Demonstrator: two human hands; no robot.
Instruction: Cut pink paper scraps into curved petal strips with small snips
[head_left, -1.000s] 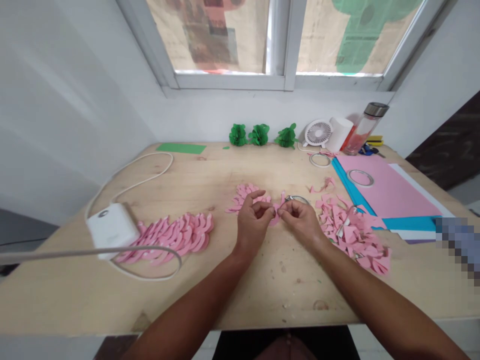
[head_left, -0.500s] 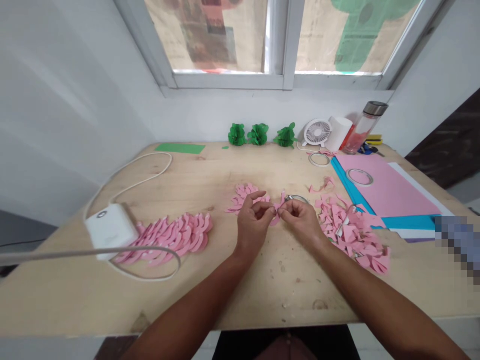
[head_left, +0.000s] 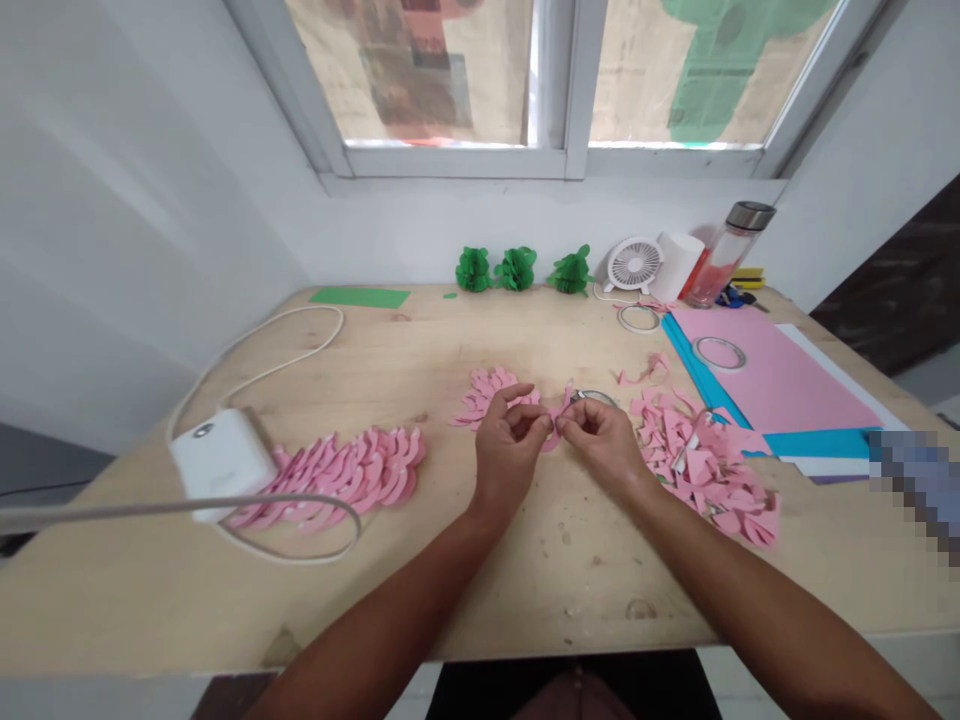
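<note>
A small pink paper piece [head_left: 552,440] is pinched between my two hands over the middle of the table; the fingertips hide part of it. My left hand [head_left: 511,432] grips its left side with thumb and forefinger, other fingers curled. From the right, my right hand [head_left: 598,437] pinches the same piece. Behind my left hand lies a cluster of pink paper petals [head_left: 486,393]. Just beyond my right hand is a roll of tape [head_left: 598,398], partly covered by the fingers. A heap of pink paper scraps [head_left: 705,465] lies right of my right hand.
Overlapping pink petals [head_left: 360,465] lie at left by a white power bank [head_left: 223,460] with a looping cable [head_left: 300,497]. Green paper figures [head_left: 516,269], a small fan [head_left: 635,265] and a glass bottle [head_left: 731,255] stand along the wall. Coloured sheets [head_left: 795,385] lie at right.
Both hands stay in nearly the same place, pinching the pink paper piece. Its upper strip appears slightly shifted; nothing else has visibly moved.
</note>
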